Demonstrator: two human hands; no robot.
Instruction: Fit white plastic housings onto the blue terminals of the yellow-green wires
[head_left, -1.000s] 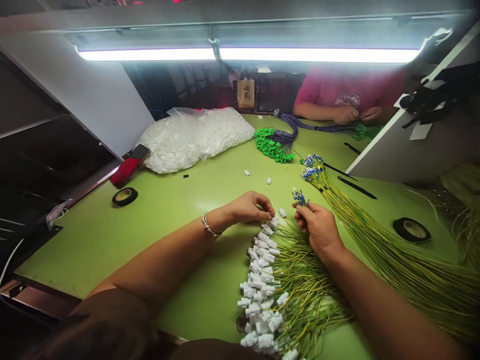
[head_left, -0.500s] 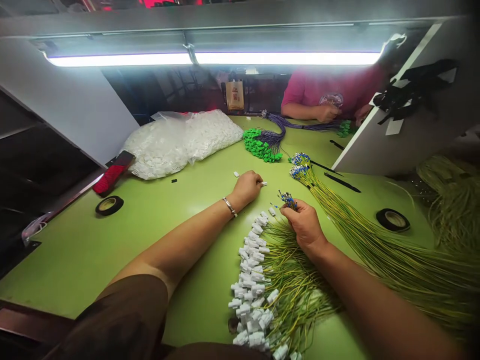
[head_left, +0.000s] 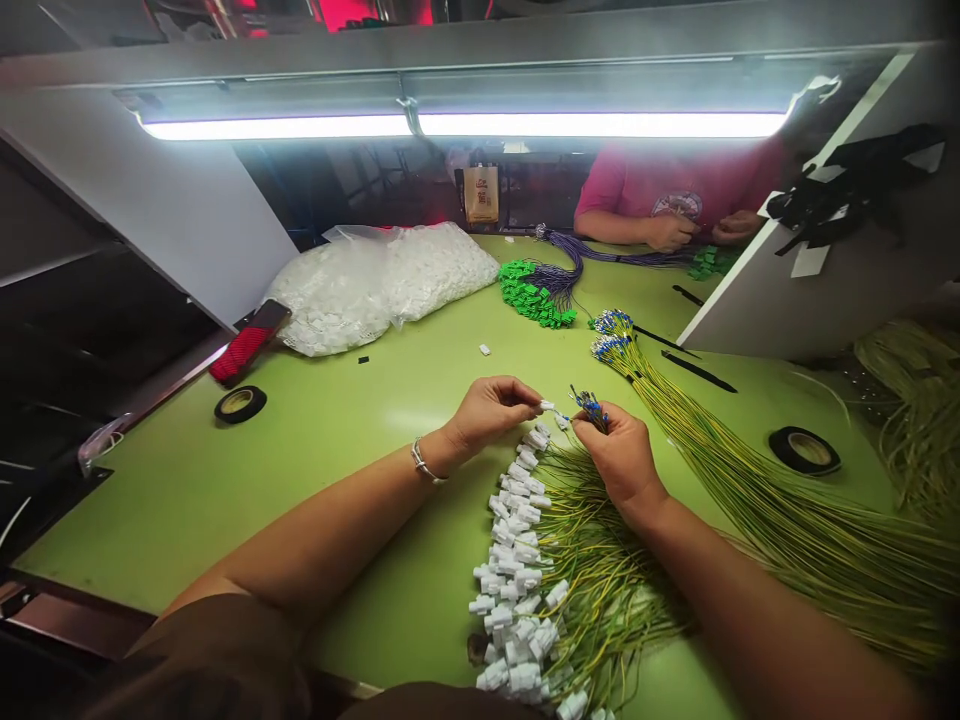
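My left hand (head_left: 495, 415) pinches a small white connector housing (head_left: 548, 405) between thumb and fingertips. Closed round a bunch of wires with blue-tipped ends (head_left: 590, 405), my right hand (head_left: 619, 455) is just to the right of it. One wire tip reaches out from the bunch to the housing; whether it has entered cannot be made out. Below both hands, white connectors (head_left: 517, 540) on yellow-green wires (head_left: 600, 530) lie in a long row on the green table (head_left: 360, 480). A loose white housing (head_left: 484, 350) lies beyond my left hand.
A plastic bag of white parts (head_left: 360, 290) lies at the back left, beside a red-and-black object (head_left: 250, 343). Black tape rolls (head_left: 240, 404) are on both sides. Green connectors (head_left: 536, 295) and a tied yellow-green wire bundle (head_left: 675, 420) lie farther back. A co-worker (head_left: 675, 200) sits opposite.
My left hand has come back toward me with the white housing and now meets the wire tips at my right hand. The whole view has shifted slightly.
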